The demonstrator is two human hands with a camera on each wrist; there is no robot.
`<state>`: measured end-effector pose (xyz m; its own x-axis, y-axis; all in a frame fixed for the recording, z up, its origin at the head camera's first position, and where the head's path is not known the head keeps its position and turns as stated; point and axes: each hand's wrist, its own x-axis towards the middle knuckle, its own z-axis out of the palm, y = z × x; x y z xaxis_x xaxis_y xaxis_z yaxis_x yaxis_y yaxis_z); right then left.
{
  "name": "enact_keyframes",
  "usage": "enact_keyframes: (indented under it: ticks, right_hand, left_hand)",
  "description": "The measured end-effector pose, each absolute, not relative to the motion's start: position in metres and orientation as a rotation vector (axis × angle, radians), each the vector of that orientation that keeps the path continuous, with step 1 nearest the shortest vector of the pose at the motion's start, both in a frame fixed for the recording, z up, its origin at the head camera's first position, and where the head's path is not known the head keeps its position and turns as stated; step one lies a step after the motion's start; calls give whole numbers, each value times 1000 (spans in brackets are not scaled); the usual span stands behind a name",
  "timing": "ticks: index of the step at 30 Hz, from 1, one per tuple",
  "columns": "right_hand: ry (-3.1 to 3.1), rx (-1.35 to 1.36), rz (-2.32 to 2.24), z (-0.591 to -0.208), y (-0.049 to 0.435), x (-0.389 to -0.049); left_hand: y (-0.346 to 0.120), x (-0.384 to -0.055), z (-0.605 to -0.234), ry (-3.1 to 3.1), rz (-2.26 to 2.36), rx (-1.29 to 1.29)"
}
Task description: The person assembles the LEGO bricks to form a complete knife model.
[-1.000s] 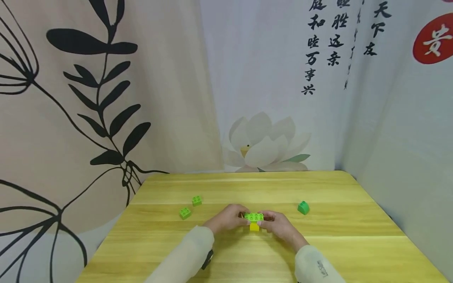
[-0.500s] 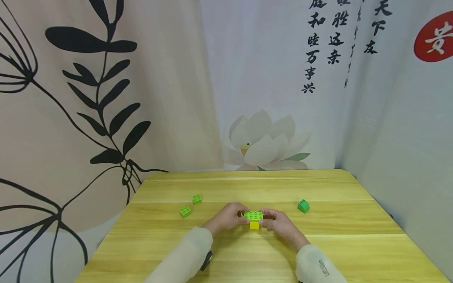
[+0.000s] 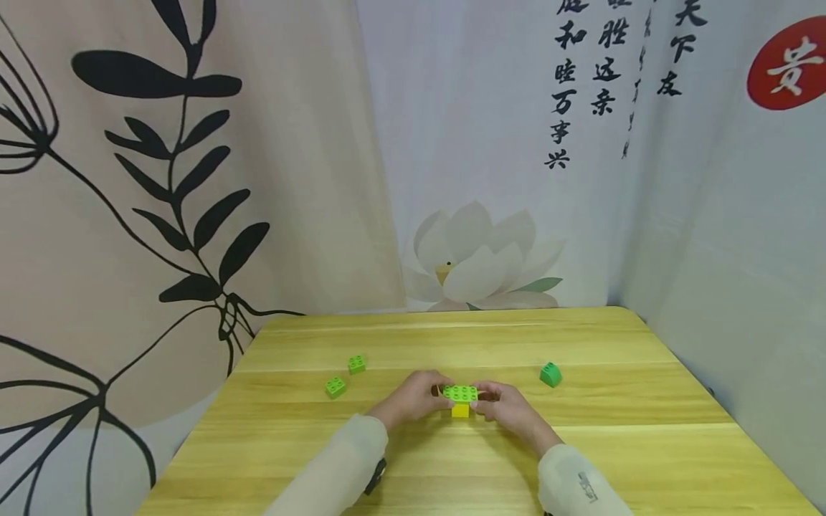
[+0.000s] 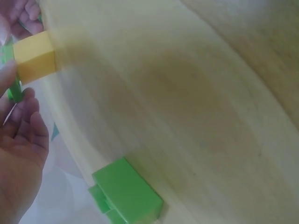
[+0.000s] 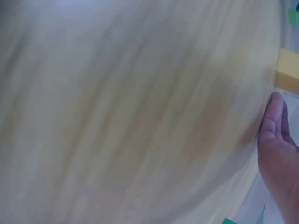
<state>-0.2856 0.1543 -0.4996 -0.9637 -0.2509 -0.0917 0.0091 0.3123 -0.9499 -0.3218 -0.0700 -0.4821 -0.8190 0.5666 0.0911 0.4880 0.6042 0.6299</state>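
Note:
A flat light-green studded brick lies on top of a yellow brick at the middle of the table. My left hand pinches the green brick's left end between thumb and fingers, and my right hand holds its right end. In the left wrist view the yellow brick stands on the wood below the thin green brick, beside my left hand. The right wrist view catches my right hand at the edge, near the yellow brick; its grip is mostly cut off there.
Two small light-green bricks sit to the left of my hands on the wooden table. A darker green brick with a sloped side lies to the right. Printed curtains hang behind the table.
The head view has shifted slightly. Both hands stay at the stacked green and yellow bricks, and the loose bricks have not moved on the table.

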Motion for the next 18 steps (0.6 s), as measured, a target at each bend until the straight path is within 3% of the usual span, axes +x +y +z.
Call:
enact_keyframes:
  ticks: [18]
  right_hand:
    - [2356,-198,-1734,-509,151,-290]
  left_hand:
    - [-70,-322,-484,2715,1005,868]
